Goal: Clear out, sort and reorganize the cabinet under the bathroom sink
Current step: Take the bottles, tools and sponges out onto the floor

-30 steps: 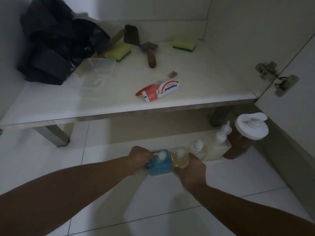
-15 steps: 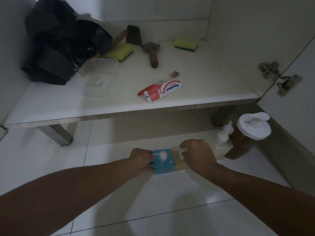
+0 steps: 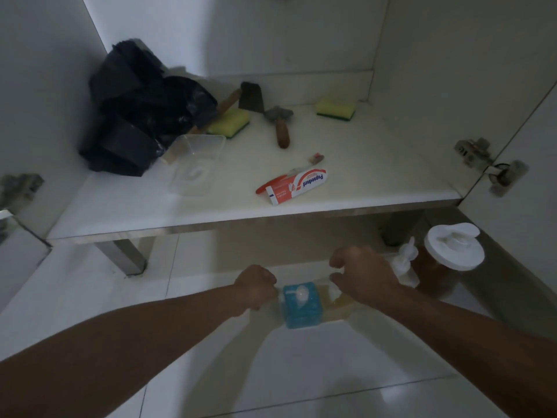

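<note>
Hands down on the white tiled floor (image 3: 301, 372): left hand (image 3: 256, 286) curled against the side of the square blue pump bottle (image 3: 301, 309), right hand (image 3: 360, 274) curled over the amber bottle (image 3: 339, 303) beside it, grip hidden. Further right, a white-lidded brown jar (image 3: 449, 254). Up on the white cabinet shelf (image 3: 376, 176): red-and-white Pepsodent toothpaste box (image 3: 297, 187), yellow sponges (image 3: 335, 109), black plastic bag (image 3: 141, 116).

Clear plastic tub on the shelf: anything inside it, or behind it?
The clear tub looks empty apart from a pale glare. Behind it lie a yellow sponge and a black bag; the bag hides whatever is beneath.
</note>
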Available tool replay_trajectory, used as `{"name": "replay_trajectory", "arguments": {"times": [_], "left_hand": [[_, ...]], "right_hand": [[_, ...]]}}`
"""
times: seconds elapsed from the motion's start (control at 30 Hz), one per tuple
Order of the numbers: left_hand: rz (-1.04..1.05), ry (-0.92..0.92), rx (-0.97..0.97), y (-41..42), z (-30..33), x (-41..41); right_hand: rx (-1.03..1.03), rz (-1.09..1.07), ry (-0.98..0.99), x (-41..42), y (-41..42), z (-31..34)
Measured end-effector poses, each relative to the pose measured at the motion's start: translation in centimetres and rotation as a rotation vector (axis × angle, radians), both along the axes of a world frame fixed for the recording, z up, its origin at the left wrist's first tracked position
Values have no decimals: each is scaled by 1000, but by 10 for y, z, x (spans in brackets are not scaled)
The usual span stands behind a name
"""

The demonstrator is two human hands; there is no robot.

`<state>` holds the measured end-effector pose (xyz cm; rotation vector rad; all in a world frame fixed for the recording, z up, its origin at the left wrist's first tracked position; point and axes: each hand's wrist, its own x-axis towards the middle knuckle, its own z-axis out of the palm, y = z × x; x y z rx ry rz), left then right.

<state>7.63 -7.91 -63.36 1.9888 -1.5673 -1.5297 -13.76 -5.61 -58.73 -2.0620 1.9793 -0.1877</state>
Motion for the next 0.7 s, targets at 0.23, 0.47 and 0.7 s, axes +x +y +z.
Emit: {"name": "replay_trajectory", "arguments": {"times": [0.23,0.47,0.7], "left_hand": [[-392,-149,17,-30,98,11],[-308,-70,-112,-64,203,22],[-195,-232,-376,-106,229,43]], "right_hand": [[-45,173,-33,-3,-36,85],[-172,268,-20,18,-83,151],[-142,287,-45,52,-121,177]]}}
